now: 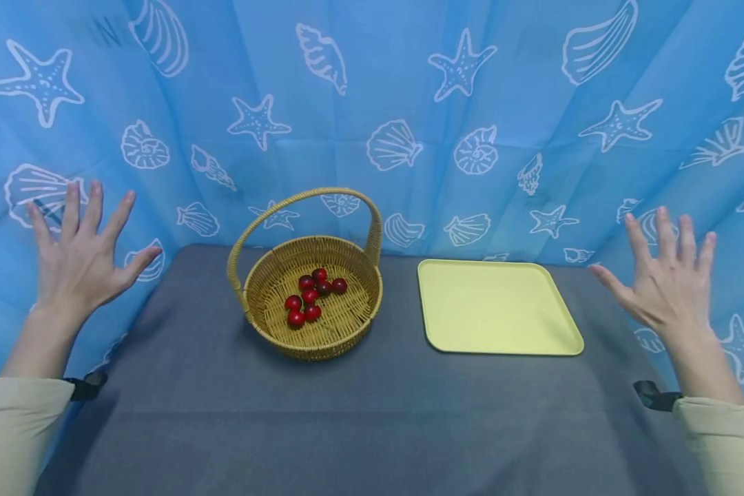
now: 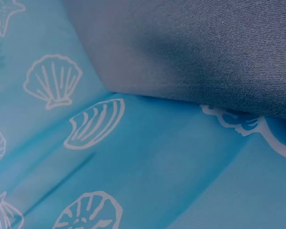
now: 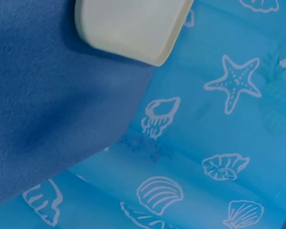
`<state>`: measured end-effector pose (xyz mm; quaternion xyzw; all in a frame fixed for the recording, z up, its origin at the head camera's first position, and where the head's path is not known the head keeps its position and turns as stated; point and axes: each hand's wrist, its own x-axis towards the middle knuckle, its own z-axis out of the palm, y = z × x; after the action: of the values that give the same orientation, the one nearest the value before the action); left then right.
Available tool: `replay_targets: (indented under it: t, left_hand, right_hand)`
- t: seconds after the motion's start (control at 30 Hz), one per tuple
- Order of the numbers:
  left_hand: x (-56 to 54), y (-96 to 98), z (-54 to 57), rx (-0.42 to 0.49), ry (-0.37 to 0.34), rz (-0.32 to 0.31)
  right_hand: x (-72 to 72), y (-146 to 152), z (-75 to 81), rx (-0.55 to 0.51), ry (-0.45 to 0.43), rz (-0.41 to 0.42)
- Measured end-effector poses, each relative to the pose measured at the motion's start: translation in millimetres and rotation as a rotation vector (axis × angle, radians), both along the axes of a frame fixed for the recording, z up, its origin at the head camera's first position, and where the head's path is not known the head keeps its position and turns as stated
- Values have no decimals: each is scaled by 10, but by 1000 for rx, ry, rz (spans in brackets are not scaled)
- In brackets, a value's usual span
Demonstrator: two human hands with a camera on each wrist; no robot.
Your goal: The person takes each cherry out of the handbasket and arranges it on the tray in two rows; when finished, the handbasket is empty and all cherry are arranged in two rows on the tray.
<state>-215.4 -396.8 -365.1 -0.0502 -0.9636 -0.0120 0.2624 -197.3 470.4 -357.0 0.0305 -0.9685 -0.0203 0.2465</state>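
Observation:
In the head view my left hand [image 1: 80, 258] is raised at the left, fingers spread and straight, holding nothing. Likewise my right hand [image 1: 669, 282] hovers at the right with its fingers fanned out, nearest to a pale yellow tray [image 1: 496, 306]. Left of the tray stands a round woven basket [image 1: 313, 349] with a tall arched handle. Several dark red cherries [image 1: 310, 296] lie together on its bottom. Neither hand touches anything. A corner of the tray [image 3: 133, 28] shows in the right wrist view; the left wrist view has only cloth and curtain.
A dark grey cloth [image 1: 372, 427] covers the table under the basket and tray. Behind and at both sides hangs a blue curtain [image 1: 359, 83] printed with white shells and starfish. A black strap [image 1: 87, 387] sits on the left wrist, and another strap [image 1: 657, 397] on the right.

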Motion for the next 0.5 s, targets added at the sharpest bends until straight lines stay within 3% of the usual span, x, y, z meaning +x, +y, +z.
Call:
replay_targets:
  t: [0.23,0.4,0.5]
  left_hand:
    - [110,89,-12,53,15,-30]
    - [195,205,-25,229,56,-98]
    - [242,314,-23,328,67,-110]
  right_hand:
    - [-27,-149,-25,-32,88,92]
    - [-72,-319,-52,-64,186,179]
    - [-86,-454,-60,-109,201,223]
